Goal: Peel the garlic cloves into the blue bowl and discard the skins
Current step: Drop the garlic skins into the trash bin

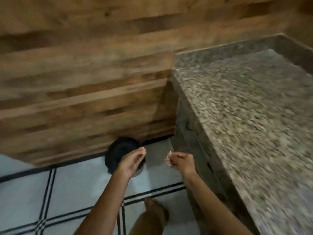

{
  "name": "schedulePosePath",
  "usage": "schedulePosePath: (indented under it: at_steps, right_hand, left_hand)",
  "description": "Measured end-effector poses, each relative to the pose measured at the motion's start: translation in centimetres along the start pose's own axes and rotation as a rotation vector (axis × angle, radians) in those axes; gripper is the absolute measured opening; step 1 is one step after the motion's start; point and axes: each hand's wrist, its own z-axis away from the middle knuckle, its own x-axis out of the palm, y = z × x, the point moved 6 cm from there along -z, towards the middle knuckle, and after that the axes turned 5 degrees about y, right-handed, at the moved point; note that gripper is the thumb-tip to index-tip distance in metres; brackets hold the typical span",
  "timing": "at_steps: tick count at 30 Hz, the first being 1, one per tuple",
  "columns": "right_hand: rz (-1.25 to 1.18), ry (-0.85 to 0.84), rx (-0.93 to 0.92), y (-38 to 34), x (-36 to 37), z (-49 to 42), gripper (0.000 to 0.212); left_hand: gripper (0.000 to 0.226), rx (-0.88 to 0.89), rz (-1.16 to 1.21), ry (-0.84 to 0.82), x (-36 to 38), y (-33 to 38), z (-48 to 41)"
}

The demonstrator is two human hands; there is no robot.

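I judge this is the discard step. The left hand is cupped over the black bin on the floor, left of the counter. The right hand has its fingers curled in. With the blur I cannot tell whether either grasps skins. No bowl or cloves show, so I can't judge the peeling.

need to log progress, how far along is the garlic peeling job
Peeling cannot be judged: neither the blue bowl nor any garlic is in view. In hand is the discard step: the left hand is cupped over a black bin, the right hand curled beside it. Whether skins are held is too blurred to tell; dropping them may be left.
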Motion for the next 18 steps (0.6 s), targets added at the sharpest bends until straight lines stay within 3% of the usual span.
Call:
schedulePosePath:
  at_steps: [9,13,18]
  right_hand:
    - [0.175,-0.023,0.131,-1.6,11.7,-12.1,0.011]
    - [0.116,-0.096,0.163,-1.6,15.7,-16.9,0.006]
    - [0.22,-0.092,0.224,1.2,19.0,-23.1,0.009]
  left_hand:
    - [0.01,0.006,0.185,0.146,-2.2,8.7,-7.1]
    - [0.011,0.05,0.223,0.185,-3.3,9.7,-11.0]
    - [0.036,-0.003,0.414,0.276,-4.4,8.8,-16.9]
